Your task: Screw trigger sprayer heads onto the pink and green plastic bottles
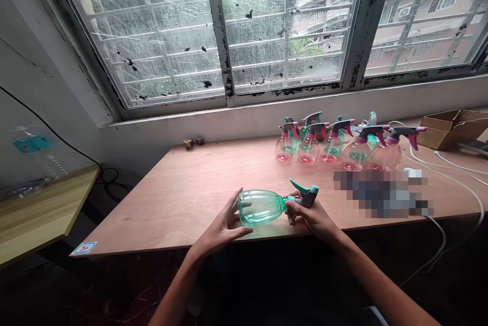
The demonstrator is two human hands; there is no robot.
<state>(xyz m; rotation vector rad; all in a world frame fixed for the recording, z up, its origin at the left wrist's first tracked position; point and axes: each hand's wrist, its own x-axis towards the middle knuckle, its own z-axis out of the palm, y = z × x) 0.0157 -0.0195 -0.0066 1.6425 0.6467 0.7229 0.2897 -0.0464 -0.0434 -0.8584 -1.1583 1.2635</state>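
A clear green spray bottle (261,208) lies sideways between my hands, just above the table's front edge. Its base points left, and its dark grey and teal spray head (310,195) points right. My left hand (220,228) is curved round the base, thumb below and fingers behind, partly seen through the plastic. At the neck, my right hand (310,218) grips the bottle just under the spray head. No liquid shows inside it.
Pink spray bottles (308,152) stand in a row at the back right, green ones behind them. A cardboard box (450,130) and white cables (463,181) lie farther right. Two small brown objects (188,144) sit by the wall on the wooden table (171,199). Part of the table is pixelated.
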